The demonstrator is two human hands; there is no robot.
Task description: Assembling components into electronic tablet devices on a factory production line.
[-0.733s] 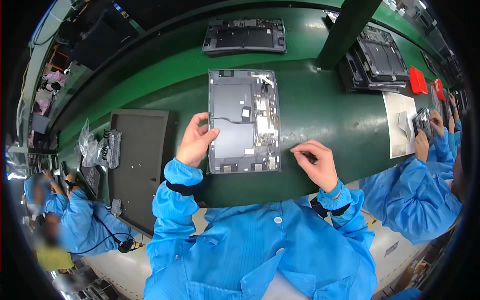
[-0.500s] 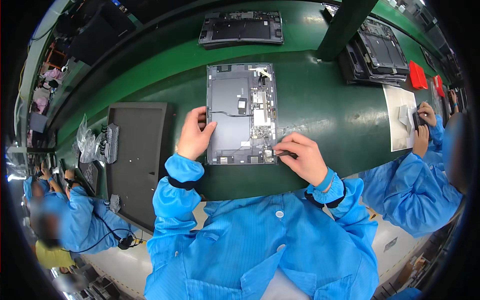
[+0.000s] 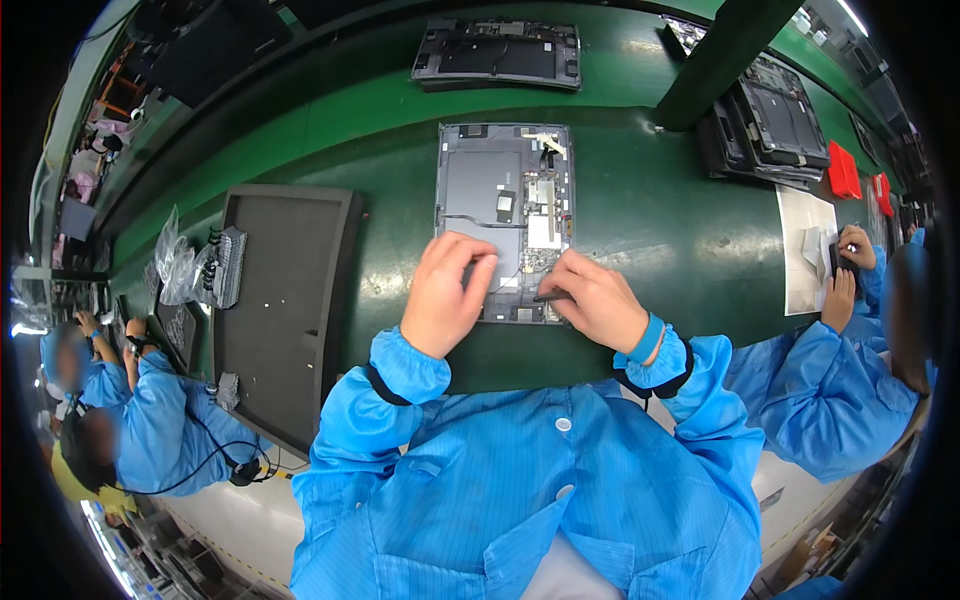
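Note:
An opened grey tablet or laptop shell lies on the green bench before me, its long side running away from me. A strip of circuit board and silver shields fills its right side, and a black cable crosses the middle. My left hand is over the shell's near left part, fingers bent, thumb apart, holding nothing I can see. Thin black tweezers are pinched in my right hand, low over the near end of the board. My fingers hide part of that area.
To the left lies a dark foam-lined tray beside clear plastic bags. Another opened device sits at the back. A stack of shells stands behind a green post. Red bins and a co-worker are on the right.
My left hand has moved from the shell's left edge inward over its near part. The right hand, with the tweezers, has shifted slightly left over the board. The view has shifted slightly.

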